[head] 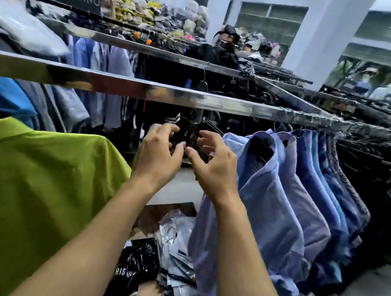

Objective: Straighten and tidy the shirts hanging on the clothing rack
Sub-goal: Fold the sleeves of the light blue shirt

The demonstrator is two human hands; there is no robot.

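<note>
Two hands, one row of shirts, one rail.

Rail (pixel 147 90): chrome bar running left to right across the room.

Shirts (pixel 284 184): blue row hung below the rail's right part, packed shoulder to shoulder, with darker ones further right. Each shirt's long axis drops straight down from the rail, collar uppermost and hem lowest. Shoulders lie crosswise to the rail, and fronts seem turned left toward the gap. The nearest shirt leans out of line, its collar gaping.

Handling, as judged: light, thin, soft cloth that creases readily and slides easily on its hanger. Best taken at the collar or hanger shoulders and then smoothed downward, not tugged by a sleeve.

Green shirt (pixel 22 187): below the rail's left part, well apart from the blue row.

Left hand (pixel 158 151) and right hand (pixel 215 162): raised in the gap just below the rail, thumbs almost touching. Fingers are half-curled and spread, with nothing plainly held. Something dark hangs behind them, too blurred to name.
</note>
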